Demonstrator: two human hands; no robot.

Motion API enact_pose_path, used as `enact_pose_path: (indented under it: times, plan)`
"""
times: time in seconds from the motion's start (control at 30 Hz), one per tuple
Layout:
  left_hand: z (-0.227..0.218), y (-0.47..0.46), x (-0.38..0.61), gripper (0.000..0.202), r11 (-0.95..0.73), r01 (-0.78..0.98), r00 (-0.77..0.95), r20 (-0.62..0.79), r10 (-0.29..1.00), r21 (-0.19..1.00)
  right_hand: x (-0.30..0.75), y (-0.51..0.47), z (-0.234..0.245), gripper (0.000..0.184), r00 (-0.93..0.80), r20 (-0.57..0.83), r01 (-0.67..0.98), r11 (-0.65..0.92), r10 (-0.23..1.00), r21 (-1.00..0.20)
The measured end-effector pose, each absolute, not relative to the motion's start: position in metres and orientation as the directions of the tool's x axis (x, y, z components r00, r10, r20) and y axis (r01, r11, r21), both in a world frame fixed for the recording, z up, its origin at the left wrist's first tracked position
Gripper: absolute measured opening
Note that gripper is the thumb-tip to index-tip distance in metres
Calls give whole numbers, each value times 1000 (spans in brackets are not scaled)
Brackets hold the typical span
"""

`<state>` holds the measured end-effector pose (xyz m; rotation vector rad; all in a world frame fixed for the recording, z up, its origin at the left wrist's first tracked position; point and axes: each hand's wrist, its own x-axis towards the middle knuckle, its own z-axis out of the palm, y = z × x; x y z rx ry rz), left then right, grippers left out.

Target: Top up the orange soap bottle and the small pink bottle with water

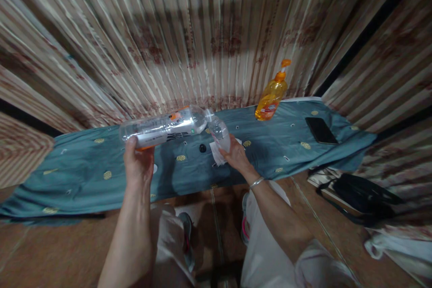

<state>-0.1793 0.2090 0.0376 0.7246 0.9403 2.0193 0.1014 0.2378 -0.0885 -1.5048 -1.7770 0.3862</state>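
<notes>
My left hand (139, 162) is closed round the base end of a large clear plastic bottle (165, 127) with an orange, white and black label. That bottle lies almost level in the air, its neck pointing right. In my right hand (234, 153) is a smaller clear plastic bottle (219, 130), tilted with its mouth up to the left. The two mouths meet or nearly meet; whether they touch I cannot tell. A white paper (218, 153) shows beside my right hand. Below the bottles, a small black cap (202, 148) rests on the cloth.
A teal patterned cloth (189, 175) covers the long narrow table. An orange pump bottle (272, 96) stands at the back right, and a black phone (320, 130) lies farther right. On the floor at right is a dark bag (364, 193). Striped curtains (209, 31) hang close behind.
</notes>
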Motion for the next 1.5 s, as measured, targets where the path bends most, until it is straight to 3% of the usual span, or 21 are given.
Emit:
enact_pose_path:
  times: [0.33, 0.77, 1.23, 1.5]
  plan:
    - [36, 208, -180, 29, -424, -372, -504, 204, 839, 826, 101, 238, -89, 69, 7, 342, 702, 239, 940, -671]
    - [36, 207, -178, 23, -411, -401, -518, 167, 839, 819, 102, 236, -86, 69, -9, 337, 699, 246, 942, -671]
    - [35, 209, -180, 37, -416, -407, -499, 183, 847, 813, 103, 239, -93, 69, 3, 370, 676, 270, 929, -685]
    - [34, 209, -180, 35, -406, -415, -497, 171, 851, 814, 102, 237, -88, 69, 15, 329, 682, 231, 944, -694]
